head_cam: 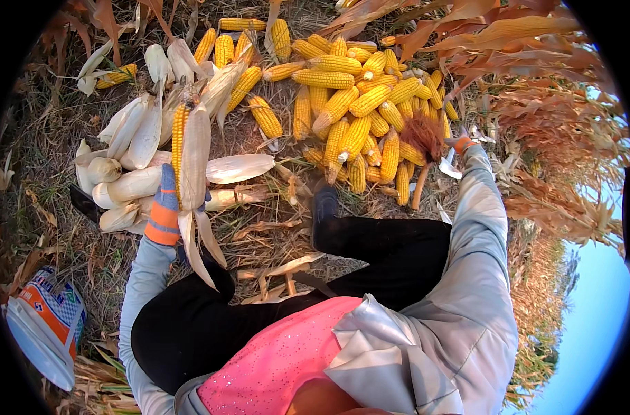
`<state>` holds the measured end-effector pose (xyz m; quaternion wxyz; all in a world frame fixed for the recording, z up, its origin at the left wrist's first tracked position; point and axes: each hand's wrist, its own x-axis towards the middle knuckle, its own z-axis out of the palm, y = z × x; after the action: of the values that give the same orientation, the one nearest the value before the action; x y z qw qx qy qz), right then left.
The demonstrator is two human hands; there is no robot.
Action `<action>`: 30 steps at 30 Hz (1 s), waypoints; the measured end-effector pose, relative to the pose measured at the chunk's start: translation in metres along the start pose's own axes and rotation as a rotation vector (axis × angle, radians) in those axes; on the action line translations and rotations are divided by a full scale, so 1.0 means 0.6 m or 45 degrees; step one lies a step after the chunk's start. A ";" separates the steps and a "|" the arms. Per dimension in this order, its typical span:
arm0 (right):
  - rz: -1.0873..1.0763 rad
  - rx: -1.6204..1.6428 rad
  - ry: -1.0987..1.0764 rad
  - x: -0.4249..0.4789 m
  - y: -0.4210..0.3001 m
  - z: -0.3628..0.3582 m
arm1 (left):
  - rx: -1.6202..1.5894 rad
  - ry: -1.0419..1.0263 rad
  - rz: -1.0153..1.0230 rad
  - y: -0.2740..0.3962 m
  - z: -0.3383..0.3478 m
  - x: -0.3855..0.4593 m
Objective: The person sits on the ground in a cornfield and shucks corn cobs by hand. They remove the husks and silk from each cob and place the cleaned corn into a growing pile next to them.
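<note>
My left hand (163,210), in a grey-and-orange glove, grips a partly husked ear of corn (179,155). A row of yellow kernels shows along its left side, a pale husk (195,161) covers the right, and loose husk strips hang below. Ears still in pale husks (133,187) lie behind and beside this hand. Far to the right, my right hand (461,144), also gloved, reaches down by the right edge of a heap of bare yellow corn ears (353,104). A reddish-brown tuft (422,136) is close to its fingers, which are too small and partly hidden to read.
A white-and-orange plastic bucket (50,321) lies tilted at lower left. Dry corn stalks and leaves (543,119) hang along the right. Loose husks (289,267) litter the straw between my legs. My booted foot (325,207) is beside the heap. A dark object (84,204) sits by the husked ears.
</note>
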<state>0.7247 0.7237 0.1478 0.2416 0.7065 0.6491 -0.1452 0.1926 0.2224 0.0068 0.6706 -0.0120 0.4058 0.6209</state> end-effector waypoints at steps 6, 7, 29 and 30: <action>0.248 -0.103 -0.086 0.033 0.015 0.004 | 0.015 -0.044 0.010 0.004 0.010 -0.006; 0.207 -0.452 0.004 0.029 0.006 0.004 | 0.022 -0.054 0.014 0.007 0.013 -0.006; -1.121 1.406 -0.633 -0.570 -0.739 0.253 | -0.012 0.040 0.383 0.034 0.035 -0.051; -1.183 1.478 -0.709 -0.578 -0.733 0.254 | -0.076 0.135 0.447 0.039 0.033 -0.055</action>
<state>0.2669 0.3670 0.1323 -0.0970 0.3142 0.6138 -0.7177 0.1868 0.2106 0.0500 0.5288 0.0065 0.4180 0.7387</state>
